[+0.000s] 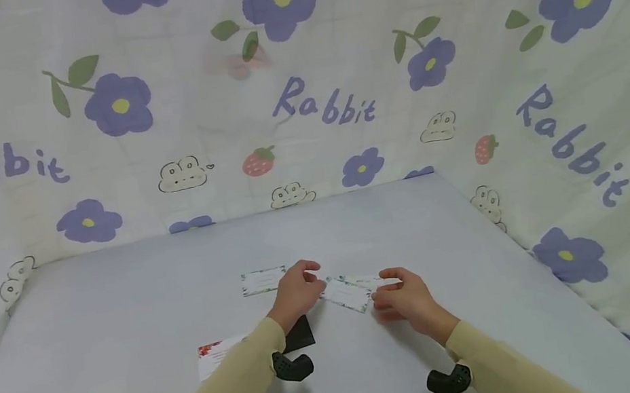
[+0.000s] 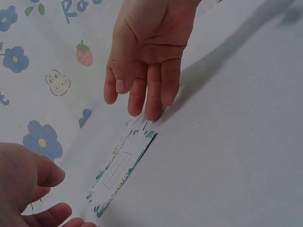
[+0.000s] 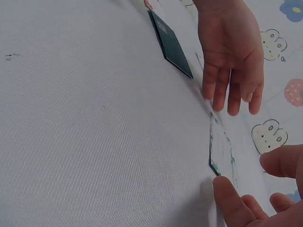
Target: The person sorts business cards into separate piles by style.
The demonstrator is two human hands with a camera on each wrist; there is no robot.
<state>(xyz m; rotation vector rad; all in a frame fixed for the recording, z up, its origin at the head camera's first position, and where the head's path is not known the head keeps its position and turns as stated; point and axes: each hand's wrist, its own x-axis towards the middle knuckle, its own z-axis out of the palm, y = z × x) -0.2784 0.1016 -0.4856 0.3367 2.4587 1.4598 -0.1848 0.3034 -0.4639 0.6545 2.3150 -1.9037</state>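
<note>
Surface (image 1: 122,309), patterned curtain (image 1: 202,111) along its far, left and right edges. Rear card (image 1: 264,281) near the middle, clear of the far edge. Skewed card (image 1: 345,293) right of it and a bit nearer, between left hand (image 1: 299,288) on its left and right hand (image 1: 405,295) on its right; contact with fingers unclear. Partly hidden card (image 1: 370,280) behind the skewed one, off to its right. Near card (image 1: 216,354) left of middle, nearest the left edge, partly under left sleeve (image 1: 237,367) in head view. Flat piece (image 1: 300,337) right of near card, in front of left hand.
</note>
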